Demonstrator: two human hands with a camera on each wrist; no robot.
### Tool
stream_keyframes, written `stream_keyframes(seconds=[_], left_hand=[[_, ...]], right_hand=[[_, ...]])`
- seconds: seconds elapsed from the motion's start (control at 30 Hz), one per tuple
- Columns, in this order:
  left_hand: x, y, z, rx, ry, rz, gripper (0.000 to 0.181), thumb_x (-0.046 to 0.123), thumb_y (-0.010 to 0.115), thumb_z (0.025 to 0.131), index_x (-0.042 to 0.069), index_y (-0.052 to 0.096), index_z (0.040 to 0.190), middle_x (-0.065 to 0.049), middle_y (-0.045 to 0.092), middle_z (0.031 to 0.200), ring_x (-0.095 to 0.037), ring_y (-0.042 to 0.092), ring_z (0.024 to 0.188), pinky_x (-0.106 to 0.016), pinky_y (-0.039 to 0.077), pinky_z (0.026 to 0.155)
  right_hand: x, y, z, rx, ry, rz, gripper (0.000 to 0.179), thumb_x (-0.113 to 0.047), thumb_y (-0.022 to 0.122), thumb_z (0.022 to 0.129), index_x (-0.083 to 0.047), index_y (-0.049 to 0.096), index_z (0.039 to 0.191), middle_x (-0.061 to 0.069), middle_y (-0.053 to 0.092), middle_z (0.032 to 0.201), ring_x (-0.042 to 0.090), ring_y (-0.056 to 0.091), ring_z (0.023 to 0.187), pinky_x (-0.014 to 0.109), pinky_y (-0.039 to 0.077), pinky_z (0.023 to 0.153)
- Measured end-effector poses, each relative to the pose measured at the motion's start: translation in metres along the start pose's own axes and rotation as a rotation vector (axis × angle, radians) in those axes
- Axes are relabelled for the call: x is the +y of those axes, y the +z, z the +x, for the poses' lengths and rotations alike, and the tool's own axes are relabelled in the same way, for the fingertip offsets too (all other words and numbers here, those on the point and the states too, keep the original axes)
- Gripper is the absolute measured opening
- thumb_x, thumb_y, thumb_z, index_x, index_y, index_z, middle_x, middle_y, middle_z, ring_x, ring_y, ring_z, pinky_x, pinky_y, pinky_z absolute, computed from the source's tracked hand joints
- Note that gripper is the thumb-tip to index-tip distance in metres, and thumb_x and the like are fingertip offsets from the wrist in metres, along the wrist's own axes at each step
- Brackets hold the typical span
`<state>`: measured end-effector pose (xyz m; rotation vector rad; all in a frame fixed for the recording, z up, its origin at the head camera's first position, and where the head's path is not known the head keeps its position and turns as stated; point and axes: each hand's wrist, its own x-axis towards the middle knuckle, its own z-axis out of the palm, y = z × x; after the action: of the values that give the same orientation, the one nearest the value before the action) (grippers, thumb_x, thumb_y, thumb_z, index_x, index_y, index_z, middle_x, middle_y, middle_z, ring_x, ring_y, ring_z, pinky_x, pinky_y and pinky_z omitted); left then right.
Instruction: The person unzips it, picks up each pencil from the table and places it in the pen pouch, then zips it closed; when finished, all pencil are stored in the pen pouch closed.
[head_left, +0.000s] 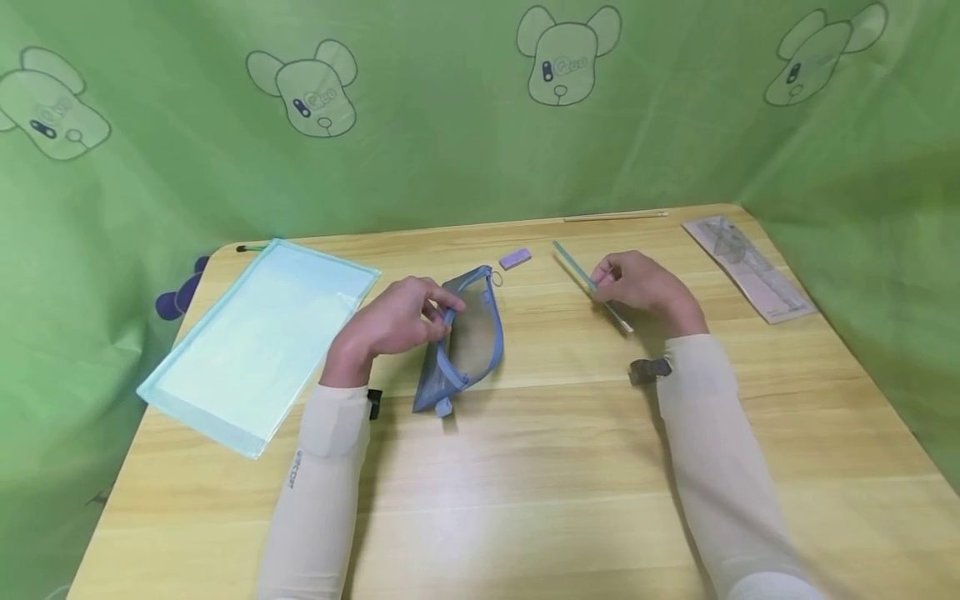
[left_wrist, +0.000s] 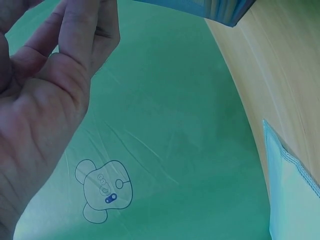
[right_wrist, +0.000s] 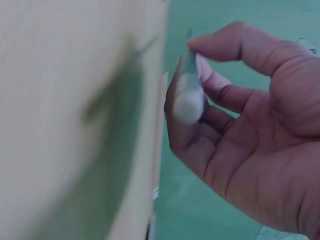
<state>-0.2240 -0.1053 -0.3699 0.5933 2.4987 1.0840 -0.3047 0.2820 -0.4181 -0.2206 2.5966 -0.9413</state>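
A blue mesh zip pencil case (head_left: pixel 492 354) lies with its mouth spread wide in the middle of the table. My left hand (head_left: pixel 401 317) pinches its left rim between thumb and fingers. To the right of it, my right hand (head_left: pixel 637 282) pinches a green pencil (head_left: pixel 570 261) near its middle, just over the table. In the right wrist view the pencil's pale eraser end (right_wrist: pixel 188 107) points at the camera. A corner of the case (left_wrist: pixel 220 11) shows at the top of the left wrist view; what is inside is unclear.
A light-blue zip folder (head_left: pixel 258 342) lies on the left, with a dark-tipped green item (head_left: pixel 251 247) at its far edge. A purple eraser (head_left: pixel 515 258) sits behind the case. Along the back edge lies another pencil (head_left: pixel 615 216). A flat clear packet (head_left: pixel 748 267) is at far right.
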Motion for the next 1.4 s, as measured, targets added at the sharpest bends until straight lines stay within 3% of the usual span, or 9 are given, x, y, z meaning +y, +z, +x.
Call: stream_keyframes(seconds=[0.27,0.43,0.67,0.87,1.03,1.27,1.4], left_hand=[[0.002,0.001,0.004,0.019,-0.018,-0.003,0.042,-0.006,0.064,0.092,0.004,0.075,0.132,-0.016,0.075,0.122,-0.021,0.073,0.1,-0.026,0.052,0.078],[0.001,0.001,0.005,0.038,-0.027,-0.007,0.043,-0.005,0.062,0.093,0.005,0.075,0.133,-0.016,0.074,0.126,-0.023,0.073,0.104,-0.025,0.052,0.076],[0.001,0.0,0.005,0.096,-0.022,-0.019,0.048,-0.004,0.058,0.09,0.006,0.075,0.133,-0.017,0.073,0.127,-0.023,0.071,0.1,-0.025,0.051,0.072],[0.003,0.002,0.007,0.096,-0.015,-0.025,0.047,-0.004,0.059,0.09,0.004,0.074,0.134,-0.019,0.071,0.13,-0.022,0.069,0.099,-0.025,0.051,0.073],[0.007,0.008,0.009,0.067,0.009,-0.037,0.046,-0.004,0.061,0.09,0.003,0.074,0.134,-0.02,0.07,0.134,-0.021,0.067,0.097,-0.026,0.052,0.073],[0.011,0.018,0.014,0.028,0.03,-0.082,0.041,-0.003,0.07,0.094,0.0,0.073,0.134,-0.013,0.074,0.106,-0.014,0.063,0.084,-0.024,0.051,0.07],[0.01,0.019,0.015,0.029,0.034,-0.094,0.041,-0.002,0.069,0.094,0.001,0.073,0.135,-0.014,0.074,0.112,-0.016,0.063,0.084,-0.024,0.051,0.068]], right_hand=[[-0.045,0.002,-0.018,-0.105,-0.136,0.294,0.031,0.003,0.065,0.091,0.006,0.059,0.122,0.002,0.055,0.097,0.015,0.053,0.086,0.025,0.052,0.071],[-0.069,0.013,-0.025,-0.223,-0.187,0.334,0.03,0.005,0.065,0.087,0.006,0.059,0.117,0.004,0.057,0.094,0.015,0.053,0.08,0.024,0.049,0.067],[-0.08,0.024,-0.024,-0.364,-0.207,0.351,0.023,0.006,0.061,0.087,0.006,0.056,0.109,0.0,0.055,0.082,0.011,0.049,0.073,0.022,0.044,0.064],[-0.085,0.032,-0.023,-0.361,-0.204,0.35,0.02,0.005,0.062,0.088,0.006,0.057,0.107,0.0,0.054,0.08,0.011,0.049,0.072,0.022,0.045,0.065],[-0.094,0.052,-0.014,-0.309,-0.197,0.384,0.016,0.006,0.06,0.088,0.005,0.058,0.103,0.0,0.055,0.079,0.012,0.05,0.07,0.023,0.047,0.065],[-0.111,0.08,-0.008,-0.223,-0.146,0.372,0.011,0.004,0.066,0.095,0.001,0.061,0.104,0.001,0.059,0.084,0.013,0.063,0.076,0.025,0.062,0.075],[-0.116,0.088,-0.007,-0.199,-0.17,0.406,0.011,0.004,0.069,0.098,0.004,0.062,0.106,0.005,0.062,0.09,0.014,0.066,0.081,0.026,0.065,0.08]])
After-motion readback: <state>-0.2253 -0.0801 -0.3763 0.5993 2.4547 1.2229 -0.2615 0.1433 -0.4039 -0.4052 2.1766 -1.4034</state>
